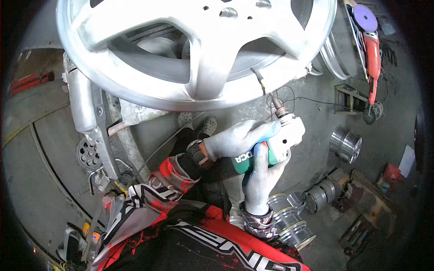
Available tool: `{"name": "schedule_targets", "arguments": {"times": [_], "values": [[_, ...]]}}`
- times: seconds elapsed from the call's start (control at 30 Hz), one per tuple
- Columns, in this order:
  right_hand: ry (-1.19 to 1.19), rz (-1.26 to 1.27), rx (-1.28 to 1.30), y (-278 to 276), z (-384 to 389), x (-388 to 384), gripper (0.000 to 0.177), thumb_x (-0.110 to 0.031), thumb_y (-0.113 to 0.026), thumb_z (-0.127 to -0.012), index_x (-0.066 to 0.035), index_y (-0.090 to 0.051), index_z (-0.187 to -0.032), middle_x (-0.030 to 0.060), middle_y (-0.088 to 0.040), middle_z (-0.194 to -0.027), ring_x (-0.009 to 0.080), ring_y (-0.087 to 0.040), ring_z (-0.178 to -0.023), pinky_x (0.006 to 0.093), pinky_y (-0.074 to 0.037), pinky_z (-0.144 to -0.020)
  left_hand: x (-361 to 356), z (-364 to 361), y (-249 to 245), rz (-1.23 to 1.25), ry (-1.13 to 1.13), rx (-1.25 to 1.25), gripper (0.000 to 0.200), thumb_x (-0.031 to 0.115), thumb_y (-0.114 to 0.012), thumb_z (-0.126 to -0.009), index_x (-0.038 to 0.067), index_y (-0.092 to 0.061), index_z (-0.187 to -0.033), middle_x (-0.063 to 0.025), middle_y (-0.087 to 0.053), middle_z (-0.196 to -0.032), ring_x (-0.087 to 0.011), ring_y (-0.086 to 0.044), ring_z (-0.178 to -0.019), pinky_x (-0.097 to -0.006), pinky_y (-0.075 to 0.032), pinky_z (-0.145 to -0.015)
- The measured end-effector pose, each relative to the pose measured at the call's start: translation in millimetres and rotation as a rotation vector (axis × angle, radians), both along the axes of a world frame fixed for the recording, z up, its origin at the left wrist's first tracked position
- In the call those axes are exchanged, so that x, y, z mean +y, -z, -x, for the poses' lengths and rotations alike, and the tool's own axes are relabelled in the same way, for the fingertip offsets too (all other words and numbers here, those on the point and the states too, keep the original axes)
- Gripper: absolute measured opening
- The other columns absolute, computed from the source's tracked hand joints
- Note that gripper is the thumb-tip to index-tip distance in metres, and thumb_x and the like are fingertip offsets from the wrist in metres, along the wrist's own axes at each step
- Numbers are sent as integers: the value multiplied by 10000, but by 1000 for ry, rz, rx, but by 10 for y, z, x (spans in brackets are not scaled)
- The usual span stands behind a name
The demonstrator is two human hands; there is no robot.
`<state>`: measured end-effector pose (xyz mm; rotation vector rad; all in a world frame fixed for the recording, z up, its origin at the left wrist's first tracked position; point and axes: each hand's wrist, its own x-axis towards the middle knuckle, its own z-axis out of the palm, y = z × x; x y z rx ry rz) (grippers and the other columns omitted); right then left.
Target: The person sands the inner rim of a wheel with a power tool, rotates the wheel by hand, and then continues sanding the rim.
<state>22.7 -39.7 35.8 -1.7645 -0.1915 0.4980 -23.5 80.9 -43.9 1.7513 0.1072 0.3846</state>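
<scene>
Both of my hands, in white-grey work gloves, hold a green and white die grinder (pixel 293 131) marked DCA. My left hand (pixel 239 137) is closed over it from the left, its blue-stained fingertips along the white nose housing. Around the green body below, my right hand (pixel 263 178) is closed, thumb up beside the red switch. The grinder's narrow metal nose (pixel 277 103) points up toward the lower right edge of a large silver alloy wheel (pixel 210 81). That wheel has broad spokes and fills the top of the view.
At upper right lies a red polisher (pixel 372 58) with a purple pad (pixel 365 18). A loose cable (pixel 312 98) runs near the grinder. Shiny wheel rims (pixel 346 143) stand on the floor at right, more rims (pixel 289 217) below. A metal machine arm (pixel 92 122) rises at left.
</scene>
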Motion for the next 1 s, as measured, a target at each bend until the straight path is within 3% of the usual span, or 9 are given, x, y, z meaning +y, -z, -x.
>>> {"name": "schedule_targets", "arguments": {"times": [0.23,0.3,0.5,0.6,0.7,0.83,0.9,0.93,1.0], "values": [[-124,89,-7,-33,200,-72,601,27,-654,-952,-37,-401,-1493,93,-571,-1311,172,-594,-1175,345,-488,-1030,-84,349,-81,-20,-77,24,486,141,-618,-979,-57,-535,-1415,-219,-611,-1340,-324,-629,-1240,-397,-501,-1081],[-98,100,88,-86,176,-54,748,15,-771,-860,-24,-373,-1492,102,-528,-1316,196,-538,-1231,376,-424,-1094,-85,337,-93,-79,-111,4,476,138,-617,-974,-68,-541,-1397,-219,-619,-1321,-325,-638,-1225,-397,-508,-1071],[22,-18,135,-41,19,8,716,4,-738,-902,-24,-360,-1510,118,-523,-1362,189,-536,-1246,382,-431,-1092,17,53,-87,-80,4,108,492,154,-601,-994,-42,-532,-1440,-223,-613,-1337,-329,-631,-1238,-397,-510,-1055],[48,-33,67,19,58,-1,530,-12,-650,-983,-40,-427,-1463,97,-581,-1306,173,-596,-1169,349,-485,-1028,38,48,-64,131,67,116,480,158,-582,-1023,-39,-525,-1458,-232,-612,-1339,-340,-634,-1231,-405,-507,-1059],[19,-3,108,61,213,-64,729,-6,-741,-908,-9,-346,-1520,125,-521,-1372,200,-539,-1250,394,-432,-1098,-9,288,-11,-223,21,70,434,162,-555,-1057,-53,-535,-1433,-240,-607,-1353,-347,-630,-1231,-412,-498,-1072],[-26,88,92,85,465,-125,823,6,-780,-872,13,-306,-1544,149,-482,-1406,232,-518,-1281,395,-421,-1113,200,446,-398,327,118,189,388,193,-551,-1057,-58,-578,-1352,-219,-645,-1317,-355,-637,-1234,-411,-503,-1078],[-111,80,68,61,535,-141,846,6,-785,-872,16,-285,-1553,157,-466,-1415,240,-510,-1291,397,-421,-1115,223,473,-487,810,115,480,386,194,-563,-1043,-66,-586,-1327,-222,-675,-1263,-358,-649,-1220,-401,-489,-1096],[-66,68,148,3,565,-113,852,-1,-787,-877,14,-274,-1558,153,-474,-1399,234,-516,-1281,396,-422,-1113,233,515,-505,586,121,405,383,192,-566,-1041,-78,-584,-1313,-230,-693,-1214,-346,-663,-1177,-395,-473,-1104],[-47,56,174,-45,547,-80,837,1,-784,-877,14,-286,-1550,151,-480,-1391,229,-521,-1272,391,-422,-1112,217,503,-501,653,110,367,387,194,-568,-1041,-69,-585,-1323,-229,-680,-1240,-349,-659,-1172,-405,-484,-1090]]}}
